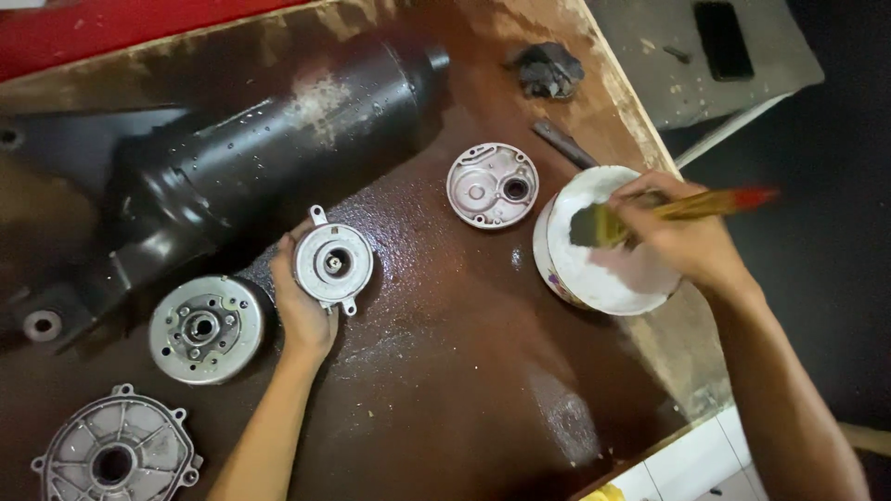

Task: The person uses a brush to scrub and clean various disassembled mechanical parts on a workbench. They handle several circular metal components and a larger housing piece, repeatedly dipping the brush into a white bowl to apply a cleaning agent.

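Head view: L hand (302, 311) grips a round metal housing (333, 263) w/ fingers curled round its left edge, face up on the wet brown bench (445, 371). R hand (687, 243), well to the right and farther out, is closed on a paintbrush (682, 209); its long axis runs left-right, bristles pointing left toward the housing, dipped in the white bowl (603, 278).

On the table (445, 390), a round cover (333, 263) lies between the flywheel (206, 328) at left and the bowl (594, 269) at right.
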